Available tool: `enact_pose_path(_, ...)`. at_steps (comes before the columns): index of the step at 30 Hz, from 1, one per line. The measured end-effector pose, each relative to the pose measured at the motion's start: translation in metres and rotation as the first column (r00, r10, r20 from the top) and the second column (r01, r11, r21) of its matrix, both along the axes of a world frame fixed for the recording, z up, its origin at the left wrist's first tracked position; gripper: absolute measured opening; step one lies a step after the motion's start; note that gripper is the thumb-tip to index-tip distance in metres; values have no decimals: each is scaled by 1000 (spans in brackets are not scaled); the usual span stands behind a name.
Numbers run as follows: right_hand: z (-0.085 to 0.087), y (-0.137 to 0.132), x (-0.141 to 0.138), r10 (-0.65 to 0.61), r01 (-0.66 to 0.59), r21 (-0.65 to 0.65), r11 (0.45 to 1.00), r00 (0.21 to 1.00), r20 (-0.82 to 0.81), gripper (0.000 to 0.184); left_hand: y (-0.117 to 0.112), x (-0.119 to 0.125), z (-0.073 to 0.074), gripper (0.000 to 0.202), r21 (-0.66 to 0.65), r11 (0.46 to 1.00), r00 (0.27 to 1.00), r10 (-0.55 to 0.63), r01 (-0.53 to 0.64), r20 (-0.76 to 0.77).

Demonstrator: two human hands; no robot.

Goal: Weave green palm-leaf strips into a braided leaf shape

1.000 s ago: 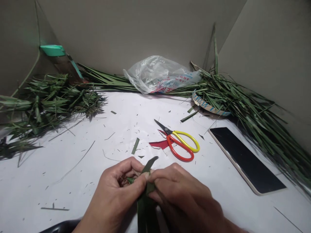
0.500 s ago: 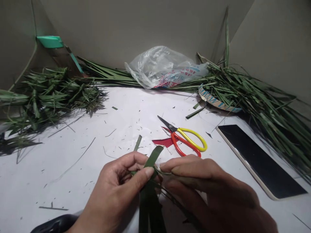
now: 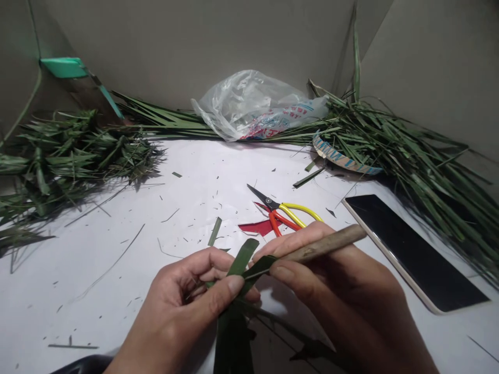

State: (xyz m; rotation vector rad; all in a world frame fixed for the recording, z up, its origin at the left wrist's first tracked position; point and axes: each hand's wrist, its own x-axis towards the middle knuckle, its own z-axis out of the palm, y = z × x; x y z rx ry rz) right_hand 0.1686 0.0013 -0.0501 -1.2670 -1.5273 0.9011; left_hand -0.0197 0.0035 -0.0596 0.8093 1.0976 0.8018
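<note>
The right hand (image 3: pixel 343 296) has turned since the last frame, so a round, rough-looking brown wooden stick (image 3: pixel 327 244) now shows clearly in its grip. Near the front edge of the white tabletop (image 3: pixel 117 311), the left hand (image 3: pixel 187 301) pinches flat, shiny green leaf strips (image 3: pixel 232 337); they seem partly crossed over, with long ends left loose.

I count two hands, both mine: one left hand (image 3: pixel 187 306), one right hand (image 3: pixel 351 306). In them I make it at least three leaf strips (image 3: pixel 233 340) and one stick (image 3: pixel 327 243). Around, I see one pair of scissors (image 3: pixel 270 201), one phone (image 3: pixel 413 252), one bag (image 3: pixel 253 106), one bottle (image 3: pixel 83 92), one striped band (image 3: pixel 343 159), one black object (image 3: pixel 83 365) and at least one red scrap (image 3: pixel 259 227). Heaped leaves (image 3: pixel 413 143) and green bits (image 3: pixel 214 231) defeat my counting.
</note>
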Motion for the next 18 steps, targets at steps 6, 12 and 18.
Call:
enact_pose_path(6,9,7,-9,-26,-93,-319,943,937,-349,6,2,-1,-2,12,19,1000,999,-24,23,23)
enact_pose_path(12,11,7,-13,-24,-119,-312,943,908,-418,7,3,2,-1,10,38,999,1000,11,-12,16)
enact_pose_path(18,-4,-2,-7,-145,136,-183,974,989,-32,4,2,0,0,9,21,1000,999,13,-14,30)
